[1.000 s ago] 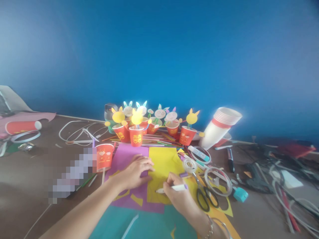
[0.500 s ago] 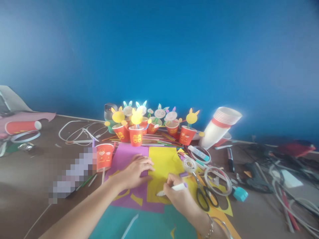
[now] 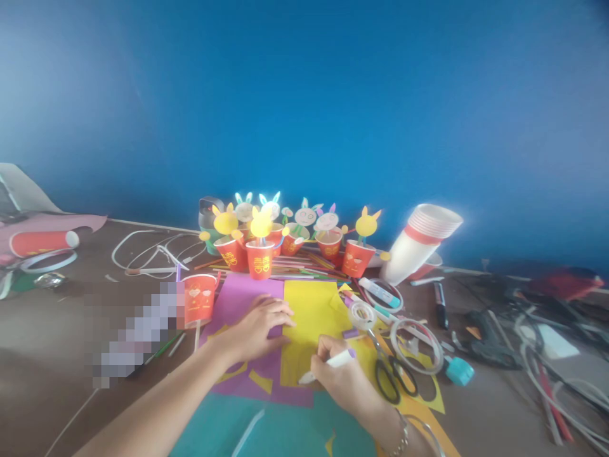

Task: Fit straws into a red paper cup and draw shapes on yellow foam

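The right hand's [image 3: 346, 382] grip is clamped on a white marker [image 3: 340, 359] near the yellow paper's [image 3: 311, 304] front edge; the left hand [image 3: 264, 322] lies flat across its left edge. Scissors [image 3: 382, 355] crowd its right; red paper cups [image 3: 259, 261] line the surface's [image 3: 490, 419] back.

Pretty much all I can read: gold 囍 on the front red cup [image 3: 259, 263] beyond the left hand [image 3: 262, 322], same sign on the tilted cup [image 3: 233, 255] beside it. Small print on the heart cup [image 3: 198, 301], left of that hand, is too blurry.
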A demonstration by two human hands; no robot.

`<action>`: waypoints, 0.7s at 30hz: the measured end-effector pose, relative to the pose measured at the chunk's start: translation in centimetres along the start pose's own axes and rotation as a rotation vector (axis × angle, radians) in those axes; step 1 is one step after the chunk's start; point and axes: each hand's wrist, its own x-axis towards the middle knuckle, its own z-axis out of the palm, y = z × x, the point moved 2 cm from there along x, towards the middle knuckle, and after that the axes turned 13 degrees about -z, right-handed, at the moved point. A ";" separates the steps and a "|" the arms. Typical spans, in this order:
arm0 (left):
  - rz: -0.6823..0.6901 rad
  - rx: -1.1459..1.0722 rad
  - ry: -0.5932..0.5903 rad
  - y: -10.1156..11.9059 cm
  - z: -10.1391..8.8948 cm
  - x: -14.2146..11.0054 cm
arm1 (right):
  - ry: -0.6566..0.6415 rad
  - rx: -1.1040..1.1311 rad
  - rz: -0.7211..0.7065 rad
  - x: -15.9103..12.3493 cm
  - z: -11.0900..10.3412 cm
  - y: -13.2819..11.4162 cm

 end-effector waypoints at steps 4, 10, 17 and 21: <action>-0.001 0.005 -0.004 0.0 0.0 0.0 | -0.027 0.030 0.008 0.0 -0.1 -0.6; -0.002 0.017 0.004 -0.2 0.2 0.1 | 0.036 0.195 -0.026 0.0 -0.2 -1.5; 0.011 0.008 0.012 -0.3 0.3 0.1 | 0.019 0.063 -0.007 0.5 0.6 -1.4; 0.019 0.007 0.019 -0.3 0.2 0.0 | 0.017 0.040 0.006 0.4 0.7 -1.4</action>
